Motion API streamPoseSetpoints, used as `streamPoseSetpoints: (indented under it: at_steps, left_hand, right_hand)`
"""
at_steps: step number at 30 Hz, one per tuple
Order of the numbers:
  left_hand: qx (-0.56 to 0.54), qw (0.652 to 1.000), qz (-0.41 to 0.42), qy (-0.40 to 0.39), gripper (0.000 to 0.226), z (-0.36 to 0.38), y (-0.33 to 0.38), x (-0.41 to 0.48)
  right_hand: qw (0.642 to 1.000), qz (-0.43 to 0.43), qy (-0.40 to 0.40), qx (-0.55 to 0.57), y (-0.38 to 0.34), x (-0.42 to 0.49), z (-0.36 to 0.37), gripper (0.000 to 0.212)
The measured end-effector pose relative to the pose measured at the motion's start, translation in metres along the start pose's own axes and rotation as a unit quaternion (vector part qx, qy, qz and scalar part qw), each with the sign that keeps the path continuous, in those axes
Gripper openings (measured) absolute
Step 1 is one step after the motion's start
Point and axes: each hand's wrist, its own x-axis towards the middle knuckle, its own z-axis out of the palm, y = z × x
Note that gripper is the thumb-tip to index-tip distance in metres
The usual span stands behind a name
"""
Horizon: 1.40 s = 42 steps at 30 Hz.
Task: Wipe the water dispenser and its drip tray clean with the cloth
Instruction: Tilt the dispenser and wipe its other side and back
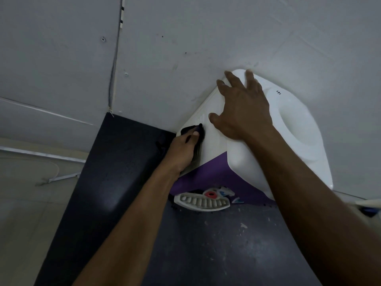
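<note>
One upright dispenser (243,162), cloth (190,130) on side.

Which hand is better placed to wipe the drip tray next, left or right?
Left, probably. The left hand grips the cloth against the water dispenser, on its white side, just above the drip tray. The right hand lies spread flat on the dispenser's top, holding nothing.

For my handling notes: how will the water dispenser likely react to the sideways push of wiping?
The water dispenser is probably light and could slide or tip: its bottle well is empty. The right hand lies spread on top, likely steadying it. It looks rigid under the cloth in the left hand.
</note>
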Motion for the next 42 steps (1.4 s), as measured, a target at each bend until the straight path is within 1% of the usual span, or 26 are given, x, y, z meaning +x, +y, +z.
streamPoseSetpoints:
  at_steps: [3,5,7,12,15,18,22,25,28,33,38,40,42]
  left_hand:
    - [0.02,0.999,0.05,0.002,0.043,0.006,-0.016,-0.016]
    - [0.034,0.996,0.082,-0.009,0.037,0.01,-0.026,-0.029]
    - [0.039,0.995,0.095,-0.017,0.033,0.013,-0.029,-0.036]
    - [0.072,0.991,0.108,-0.02,0.037,0.012,-0.029,-0.029]
    - [0.108,0.99,0.087,-0.03,0.047,0.011,-0.024,-0.014]
    - [0.128,0.989,0.061,-0.049,0.052,0.007,-0.013,0.002]
    - [0.127,0.989,0.047,-0.066,0.053,0.006,-0.008,0.011]
    - [0.12,0.989,0.027,-0.087,0.052,0.003,-0.019,0.004]
    - [0.112,0.987,0.005,-0.113,0.047,-0.001,-0.034,-0.006]
    - [0.108,0.99,0.008,-0.093,0.052,0.006,-0.02,0.006]
    - [0.102,0.992,0.018,-0.073,0.052,0.009,-0.007,0.021]
    - [0.103,0.991,0.015,-0.085,0.052,0.008,-0.012,0.018]
    - [0.1,0.988,0.008,-0.114,0.051,0.004,-0.018,0.011]
  right_hand:
    - [1.0,-0.001,0.0,0.0,0.001,0.0,0.001,0.084]
    - [1.0,-0.002,0.0,0.006,0.001,0.0,0.001,0.084]
    - [1.0,-0.003,0.0,0.007,0.001,-0.001,0.0,0.085]
    - [1.0,-0.004,0.0,0.003,0.001,0.0,0.0,0.084]
    - [1.0,-0.004,-0.002,0.004,0.0,0.0,0.0,0.085]
    - [1.0,-0.003,-0.004,0.005,0.0,0.0,-0.001,0.086]
    - [1.0,-0.003,-0.003,0.008,0.0,0.0,-0.001,0.085]
    - [1.0,-0.001,-0.004,0.01,0.001,0.0,0.0,0.086]
    - [1.0,-0.003,0.0,0.009,0.001,0.0,0.0,0.086]
    - [1.0,-0.006,0.001,0.011,0.001,0.0,0.001,0.086]
    - [1.0,-0.005,0.002,0.019,0.001,0.0,0.0,0.085]
    - [1.0,-0.005,0.003,0.019,0.001,0.0,0.0,0.085]
    - [1.0,-0.004,0.005,0.019,0.001,0.001,0.001,0.085]
